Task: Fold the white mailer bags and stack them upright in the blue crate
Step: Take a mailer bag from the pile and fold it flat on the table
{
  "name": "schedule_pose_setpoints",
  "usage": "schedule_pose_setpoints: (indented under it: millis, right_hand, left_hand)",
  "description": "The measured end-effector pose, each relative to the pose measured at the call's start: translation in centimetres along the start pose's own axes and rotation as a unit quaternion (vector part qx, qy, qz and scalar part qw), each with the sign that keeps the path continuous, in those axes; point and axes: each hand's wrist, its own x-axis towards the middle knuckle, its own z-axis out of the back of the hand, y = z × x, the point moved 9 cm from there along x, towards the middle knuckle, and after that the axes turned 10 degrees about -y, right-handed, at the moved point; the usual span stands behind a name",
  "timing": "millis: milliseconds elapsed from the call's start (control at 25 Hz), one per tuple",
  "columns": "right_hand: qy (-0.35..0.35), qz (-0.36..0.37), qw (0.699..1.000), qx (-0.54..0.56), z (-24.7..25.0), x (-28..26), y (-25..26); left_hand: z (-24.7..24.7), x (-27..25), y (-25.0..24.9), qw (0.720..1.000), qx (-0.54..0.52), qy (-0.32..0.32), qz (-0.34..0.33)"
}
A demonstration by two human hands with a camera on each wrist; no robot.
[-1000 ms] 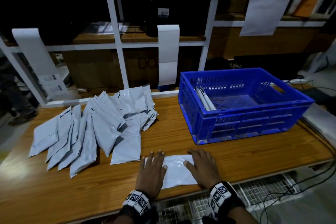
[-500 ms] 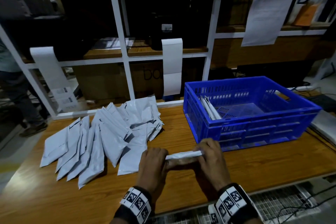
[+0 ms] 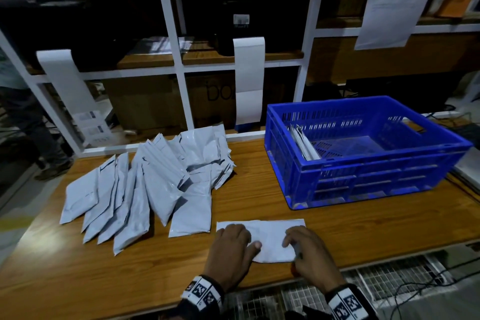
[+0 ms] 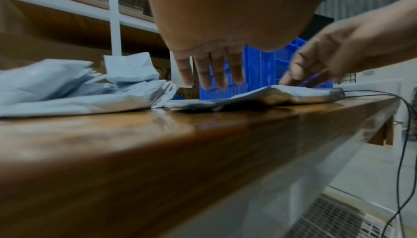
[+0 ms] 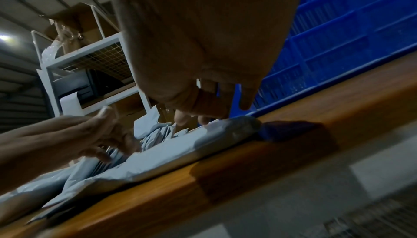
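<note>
A folded white mailer bag [image 3: 270, 240] lies flat near the table's front edge. My left hand [image 3: 242, 238] presses on its left part with straight fingers [image 4: 214, 74]. My right hand [image 3: 296, 240] bears down on the bag's right part [image 4: 300, 92] with its fingertips [image 5: 180, 117]. The blue crate [image 3: 376, 162] stands behind and to the right, with a few folded bags [image 3: 304, 144] upright against its left wall. A fanned pile of unfolded bags [image 3: 155, 184] lies to the left.
White shelving [image 3: 179, 70] with cardboard boxes rises behind the wooden table [image 3: 246, 189]. Paper strips [image 3: 248, 78] hang from the frame. Black cables [image 3: 415, 291] trail off the table's right side. A person's legs [image 3: 28, 122] stand at the far left.
Half a second ago both hands held the bag's edge lifted in mid-fold. The bag now lies flat, folded over, with both hands pressing it down.
</note>
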Motion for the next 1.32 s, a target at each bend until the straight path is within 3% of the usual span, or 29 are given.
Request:
schedule_pose_setpoints:
  millis: [80,200,280,360,520,720,960,1120,1200,1320]
  right_hand:
    - [-0.075,0.040,0.996,-0.012,0.3,1.3,0.8]
    - [-0.085,0.041,0.987,-0.128,-2.4,1.7,0.8]
    - [-0.074,0.035,0.973,-0.215,-3.8,1.4,0.6]
    - [-0.071,0.026,0.969,-0.235,-3.9,1.3,0.8]
    - [-0.044,-0.017,0.965,-0.257,-4.3,1.6,-0.1]
    - [-0.021,-0.078,0.959,-0.272,-3.4,1.2,-2.3]
    - [-0.060,-0.129,0.952,-0.269,-2.5,0.6,-4.9]
    - [-0.018,-0.198,0.950,-0.241,-1.5,0.5,-6.5]
    - [-0.040,-0.186,0.960,-0.204,-0.9,0.8,-5.9]
    - [-0.155,-0.094,0.975,-0.127,-0.2,1.6,-2.0]
  left_hand:
    - [-0.4,1.1,-0.7,0.996,-0.079,-0.046,0.000]
    - [-3.1,1.4,-1.0,0.989,-0.138,-0.040,0.017]
    - [-5.0,0.9,-1.0,0.996,-0.091,-0.014,0.005]
    - [-6.2,0.8,-0.8,0.998,-0.054,0.037,0.006]
    - [-6.4,1.3,-0.3,0.996,-0.032,0.080,0.025]
    - [-5.7,1.1,1.6,0.995,0.012,0.085,0.057]
    - [-4.9,-0.4,5.5,0.989,0.059,0.061,0.123]
    - [-4.5,-1.8,7.1,0.984,0.055,0.078,0.150]
    - [-3.7,-2.1,6.8,0.986,0.053,0.064,0.145]
    - [-2.2,-1.5,5.3,0.990,-0.023,0.013,0.141]
